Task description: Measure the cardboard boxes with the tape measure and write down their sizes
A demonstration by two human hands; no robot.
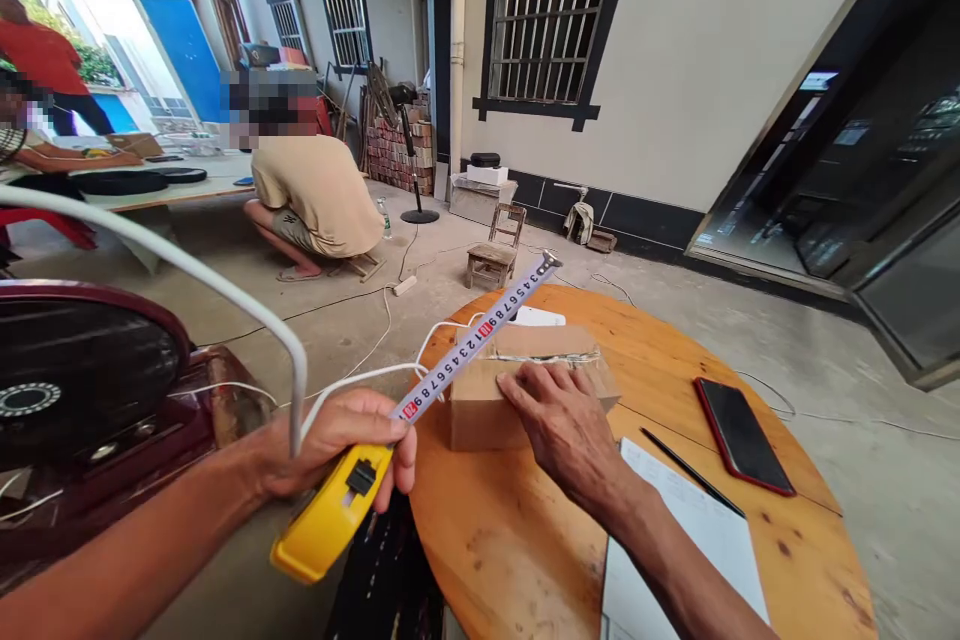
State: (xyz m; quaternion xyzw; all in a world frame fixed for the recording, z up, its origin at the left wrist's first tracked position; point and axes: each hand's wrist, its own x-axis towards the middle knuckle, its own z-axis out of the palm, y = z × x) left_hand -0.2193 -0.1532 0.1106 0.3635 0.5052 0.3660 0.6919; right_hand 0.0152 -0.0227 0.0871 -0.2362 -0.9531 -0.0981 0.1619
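My left hand [364, 435] is closed around a yellow tape measure [330, 510], off the left edge of the table. Its white blade [472, 345] runs out up and to the right, above a small cardboard box [484, 410], and the metal hook end hangs beyond the box. I cannot tell whether the blade touches the box. My right hand [559, 410] rests on top of the box with its fingers bent over the lid flaps; nothing shows in its grasp. Behind the box lies a white object [538, 317], partly hidden.
The round wooden table [480, 540] also bears a notebook [675, 510], a black pen [690, 470] and a red-edged phone [742, 435]. A white cable [360, 378] passes by my left wrist. A person [319, 190] squats at a far table; a small wooden chair [495, 255] stands beyond.
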